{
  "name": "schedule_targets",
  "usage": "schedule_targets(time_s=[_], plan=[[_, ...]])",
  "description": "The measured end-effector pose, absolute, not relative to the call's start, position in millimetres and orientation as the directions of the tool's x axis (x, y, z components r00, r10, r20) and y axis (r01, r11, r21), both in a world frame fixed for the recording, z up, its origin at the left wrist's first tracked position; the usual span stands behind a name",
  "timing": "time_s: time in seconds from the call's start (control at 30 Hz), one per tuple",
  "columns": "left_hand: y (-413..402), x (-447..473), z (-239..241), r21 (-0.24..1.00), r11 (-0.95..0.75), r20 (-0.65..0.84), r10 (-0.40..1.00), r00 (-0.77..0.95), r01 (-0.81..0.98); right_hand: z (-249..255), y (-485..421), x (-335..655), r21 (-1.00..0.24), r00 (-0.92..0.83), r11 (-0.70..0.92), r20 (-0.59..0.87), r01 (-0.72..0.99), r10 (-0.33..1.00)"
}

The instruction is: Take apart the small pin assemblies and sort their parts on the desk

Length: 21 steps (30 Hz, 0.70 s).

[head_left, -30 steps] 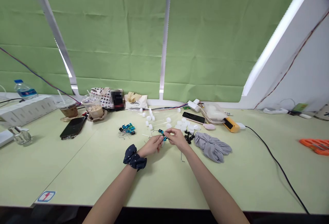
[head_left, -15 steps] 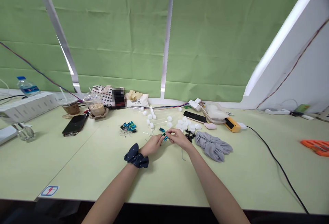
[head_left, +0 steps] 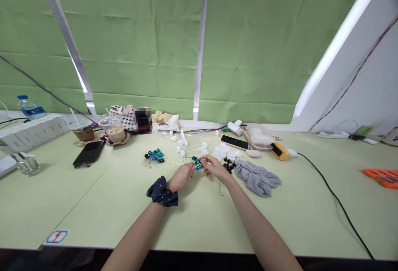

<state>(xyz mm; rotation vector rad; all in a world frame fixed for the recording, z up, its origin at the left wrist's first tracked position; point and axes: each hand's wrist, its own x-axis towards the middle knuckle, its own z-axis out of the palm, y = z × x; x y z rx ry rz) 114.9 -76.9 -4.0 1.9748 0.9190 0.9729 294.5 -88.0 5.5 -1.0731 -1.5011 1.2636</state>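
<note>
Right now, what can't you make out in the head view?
Blue parts: too small to count or identify. The left hand and right hand pinch them, and their fingertips partly cover them, hiding the exact grip.
Dark thing beside the patterned pouch: hidden by a blurred patch.
Orange thing: cut off by the right edge.
Sticker at the table's near edge: print too small to read.

A blurred patch (head_left: 143,120) hides part of the patterned bag (head_left: 122,114); the right edge crops the orange object (head_left: 381,176); the blue parts (head_left: 196,163) are too small to identify
</note>
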Motion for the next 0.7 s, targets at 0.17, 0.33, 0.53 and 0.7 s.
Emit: schedule_targets(time_s=[0.17, 0.33, 0.53, 0.7], plan=[[-79.0, 115.7, -4.1, 0.768, -0.536, 0.336, 0.803, 0.492, 0.35, 10.5, -91.5, 296.7, -0.98, -0.318, 0.188, 0.157, 0.069, 0.935], [-78.3, 115.4, -4.8, 0.787, -0.527, 0.35, 0.809, 0.472, 0.32, 10.8, -91.9, 296.4, -0.986, -0.346, 0.156, 0.124, 0.066, 0.93], [-77.4, 114.7, -2.3, 0.775, -0.532, 0.334, 0.804, 0.493, 0.341, 2.0, -84.5, 293.7, -0.994, -0.26, 0.112, 0.105, 0.015, 0.96], [-76.9, 114.7, -4.4, 0.734, -0.558, 0.326, 0.79, 0.52, 0.387, 1.7, -85.0, 296.7, -1.0, -0.261, 0.016, 0.022, -0.024, 0.965]])
